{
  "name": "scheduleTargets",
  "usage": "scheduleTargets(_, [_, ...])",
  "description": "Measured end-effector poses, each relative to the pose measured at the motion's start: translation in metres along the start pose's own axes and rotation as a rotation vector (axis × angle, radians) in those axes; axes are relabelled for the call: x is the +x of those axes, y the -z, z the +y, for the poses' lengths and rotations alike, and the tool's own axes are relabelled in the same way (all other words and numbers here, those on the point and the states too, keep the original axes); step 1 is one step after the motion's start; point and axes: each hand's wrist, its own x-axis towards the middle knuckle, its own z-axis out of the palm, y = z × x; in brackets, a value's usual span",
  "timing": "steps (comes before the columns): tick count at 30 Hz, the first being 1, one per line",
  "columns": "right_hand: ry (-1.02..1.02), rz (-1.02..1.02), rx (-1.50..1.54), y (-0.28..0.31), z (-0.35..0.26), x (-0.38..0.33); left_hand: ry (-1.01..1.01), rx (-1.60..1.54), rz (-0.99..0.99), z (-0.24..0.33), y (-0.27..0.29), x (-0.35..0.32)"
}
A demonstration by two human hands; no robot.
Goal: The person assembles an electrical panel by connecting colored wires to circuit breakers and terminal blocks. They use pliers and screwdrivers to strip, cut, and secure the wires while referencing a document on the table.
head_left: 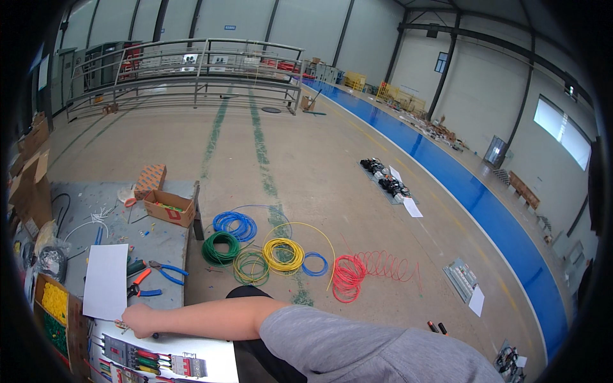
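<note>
Beige factory floor (pixel 319 159) stretches out behind a grey-topped counter (pixel 163 246). At the near end I see a flat white board (pixel 220 351) bearing a dark-grey boxy circuit breaker (pixel 118 350) with coloured wires. Just beyond the breaker lies a white rectangular paper sheet (pixel 105 281); beside the sheet rest cutters with one orange and one blue handle (pixel 151 293). The right hand (pixel 136 318) is between sheet and breaker, fingers curled together; whether they're clamped on anything, I can't tell.
</note>
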Motion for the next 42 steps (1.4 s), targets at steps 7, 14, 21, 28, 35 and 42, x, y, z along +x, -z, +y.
scheduleTargets(7, [-0.080,0.080,-0.003,-0.006,0.007,-0.002,-0.003,-0.013,-0.006,0.002,-0.003,0.000])
scheduleTargets(14, [0.004,0.065,-0.008,0.001,0.005,-0.005,0.003,-0.020,-0.013,0.006,-0.004,-0.001])
scheduleTargets(21, [-0.132,-0.009,0.154,0.020,0.034,-0.024,-0.080,-0.087,0.138,-0.012,-0.023,0.012])
scheduleTargets(28, [-0.116,0.016,-0.030,0.041,-0.006,-0.030,-0.038,-0.159,0.139,-0.028,-0.020,0.002])
scheduleTargets(35, [-0.056,-0.024,-0.057,0.039,-0.007,-0.026,-0.018,-0.127,0.115,-0.025,-0.021,-0.003])
scheduleTargets(42, [-0.141,-0.046,-0.037,0.041,-0.001,-0.018,-0.026,-0.142,0.134,-0.025,-0.019,-0.001])
